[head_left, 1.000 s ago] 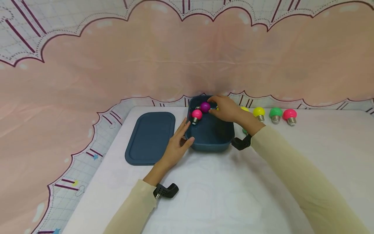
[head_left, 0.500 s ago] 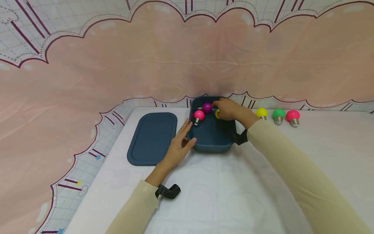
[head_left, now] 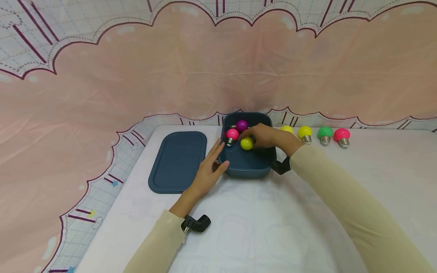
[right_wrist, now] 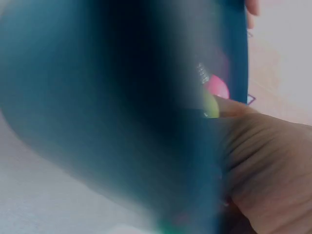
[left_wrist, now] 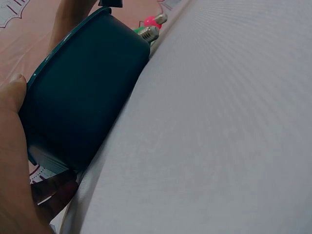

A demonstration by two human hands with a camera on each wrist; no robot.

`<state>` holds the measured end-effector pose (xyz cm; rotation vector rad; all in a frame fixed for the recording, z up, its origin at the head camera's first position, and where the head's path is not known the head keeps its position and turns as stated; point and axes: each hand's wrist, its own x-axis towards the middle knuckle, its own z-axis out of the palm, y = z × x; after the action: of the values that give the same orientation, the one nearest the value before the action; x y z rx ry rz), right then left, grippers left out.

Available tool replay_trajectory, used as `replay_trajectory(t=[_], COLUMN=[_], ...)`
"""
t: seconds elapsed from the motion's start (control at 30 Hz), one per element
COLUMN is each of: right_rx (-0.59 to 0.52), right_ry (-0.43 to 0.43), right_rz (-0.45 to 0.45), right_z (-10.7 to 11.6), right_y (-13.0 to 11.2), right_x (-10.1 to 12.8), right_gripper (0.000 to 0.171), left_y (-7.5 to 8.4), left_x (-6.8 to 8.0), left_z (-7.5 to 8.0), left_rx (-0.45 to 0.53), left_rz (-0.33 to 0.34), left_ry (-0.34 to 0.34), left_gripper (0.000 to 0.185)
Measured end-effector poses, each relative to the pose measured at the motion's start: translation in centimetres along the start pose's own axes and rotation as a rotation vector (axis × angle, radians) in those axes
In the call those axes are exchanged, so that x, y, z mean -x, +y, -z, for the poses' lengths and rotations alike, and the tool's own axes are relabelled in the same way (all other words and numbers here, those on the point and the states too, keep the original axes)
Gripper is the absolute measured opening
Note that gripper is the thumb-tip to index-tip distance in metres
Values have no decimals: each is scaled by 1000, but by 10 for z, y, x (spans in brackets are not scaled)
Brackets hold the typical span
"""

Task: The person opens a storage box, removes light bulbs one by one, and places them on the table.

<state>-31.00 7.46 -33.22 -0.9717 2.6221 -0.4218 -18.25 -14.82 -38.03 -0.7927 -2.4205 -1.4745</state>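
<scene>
Two grips: right hand [head_left: 264,135] pinches yellow bulb [head_left: 246,143] inside box [head_left: 247,167] (left hand [head_left: 207,170] flat against its rim).

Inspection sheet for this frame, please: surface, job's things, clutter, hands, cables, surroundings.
Surface: table under a white cloth.
Job's things: blue box holding a purple bulb, a pink bulb and a yellow bulb; four more bulbs in a row to its right.
Clutter: lid flat, left of the box.
Hands: left hand rests against the box's left wall; right hand holds the yellow bulb inside the box.
Cables: nothing seen.
Surroundings: pink drape behind.
</scene>
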Motion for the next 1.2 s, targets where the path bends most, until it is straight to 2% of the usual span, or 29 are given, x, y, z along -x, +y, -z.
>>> replay_trajectory(t=[0.43,0.7,0.93,1.2], right_rx=[4,-58,-122,-169], right_ry=[45,149,272,421], right_rz=[10,36,-43,-78], right_z=[-6,-2,5,10], right_y=[-3,-5,-7,2], right_x=[4,15,36,72], right_gripper=[51,50,55,57], left_y=[-1,1,2,-1], left_x=[0,1,1,-1], left_z=[0,0,-1,0], left_rx=[0,-4,-4,0], left_rz=[-2,6,11,2], left_ry=[-5,1,5,3], left_gripper=[56,56,56,56])
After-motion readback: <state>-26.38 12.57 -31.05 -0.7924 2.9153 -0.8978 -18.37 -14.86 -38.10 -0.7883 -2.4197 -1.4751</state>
